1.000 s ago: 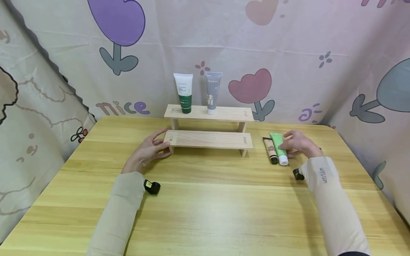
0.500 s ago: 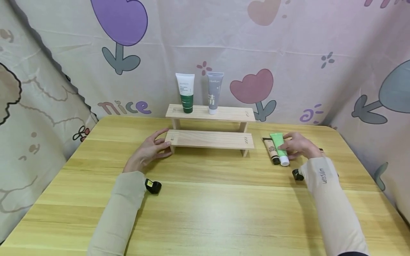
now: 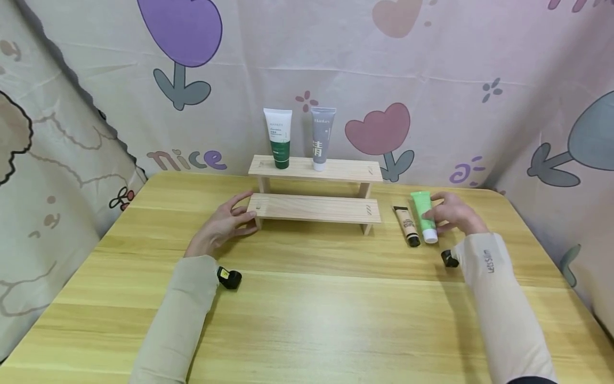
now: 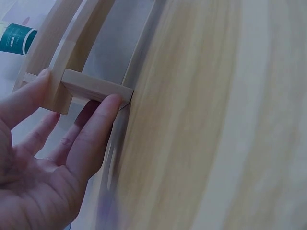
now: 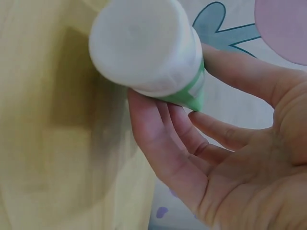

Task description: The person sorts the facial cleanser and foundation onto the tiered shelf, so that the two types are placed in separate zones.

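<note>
My right hand (image 3: 454, 213) pinches a light green tube (image 3: 422, 208) with a white cap, seen cap-first in the right wrist view. It is tilted and appears just off the table. Beside it, a beige tube (image 3: 406, 225) with a black cap lies flat. At the left end of a two-step wooden display rack (image 3: 312, 208), my left hand (image 3: 218, 226) grips the lower step; in the left wrist view its fingers (image 4: 103, 122) touch the plank end and leg. On the upper step a white-and-green tube (image 3: 279, 137) and a grey-blue tube (image 3: 321, 138) stand upright on their caps.
The rack stands at the back of a wooden table (image 3: 316, 320). A patterned curtain (image 3: 431, 69) hangs behind the table and along both sides. Each wrist carries a small black camera, such as the left wrist camera (image 3: 229, 278).
The right hand has lifted the green tube slightly and moved it away from the beige tube, opening a gap between them. The left hand keeps its place on the rack.
</note>
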`<state>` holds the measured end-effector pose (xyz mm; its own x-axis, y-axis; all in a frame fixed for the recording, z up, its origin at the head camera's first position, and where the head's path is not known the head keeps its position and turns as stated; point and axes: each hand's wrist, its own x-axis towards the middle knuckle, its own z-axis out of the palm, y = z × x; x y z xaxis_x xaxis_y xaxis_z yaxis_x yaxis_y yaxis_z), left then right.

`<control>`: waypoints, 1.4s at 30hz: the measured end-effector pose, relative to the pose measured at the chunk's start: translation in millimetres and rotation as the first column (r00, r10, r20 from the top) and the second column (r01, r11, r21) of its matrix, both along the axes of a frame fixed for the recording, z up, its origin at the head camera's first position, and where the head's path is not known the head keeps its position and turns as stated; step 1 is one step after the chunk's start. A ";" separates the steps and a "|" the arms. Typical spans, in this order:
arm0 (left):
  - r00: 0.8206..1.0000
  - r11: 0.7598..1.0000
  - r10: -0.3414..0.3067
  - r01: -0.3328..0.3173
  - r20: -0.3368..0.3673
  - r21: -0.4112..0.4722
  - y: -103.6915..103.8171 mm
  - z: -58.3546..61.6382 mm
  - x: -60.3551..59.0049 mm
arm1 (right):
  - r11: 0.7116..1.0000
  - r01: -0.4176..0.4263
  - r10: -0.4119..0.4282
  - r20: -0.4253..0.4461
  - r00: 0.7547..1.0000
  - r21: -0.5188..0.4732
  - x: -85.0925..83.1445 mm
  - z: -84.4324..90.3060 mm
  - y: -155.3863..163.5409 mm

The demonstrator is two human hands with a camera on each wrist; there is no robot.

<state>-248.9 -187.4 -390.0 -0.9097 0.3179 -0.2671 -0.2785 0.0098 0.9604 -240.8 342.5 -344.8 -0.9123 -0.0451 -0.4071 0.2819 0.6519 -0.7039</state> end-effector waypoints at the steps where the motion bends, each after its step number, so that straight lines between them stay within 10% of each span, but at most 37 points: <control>1: 1.000 1.000 -0.001 0.001 -0.002 0.000 0.3 0.0 -0.3 | 1.000 0.002 -0.002 -0.007 1.000 -0.004 -0.3 1.5 0.2; 42: 1.000 1.000 -0.007 0.007 -0.005 -0.008 -0.2 0.3 0.6 | 0.982 0.088 -0.133 -0.280 0.951 -0.168 -22.3 53.0 -44.5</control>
<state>-248.3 -187.6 -389.8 -0.9089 0.3219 -0.2650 -0.2735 0.0195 0.9617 -263.1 298.1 -291.8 -0.9923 0.0218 -0.1222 0.1163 0.5073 -0.8539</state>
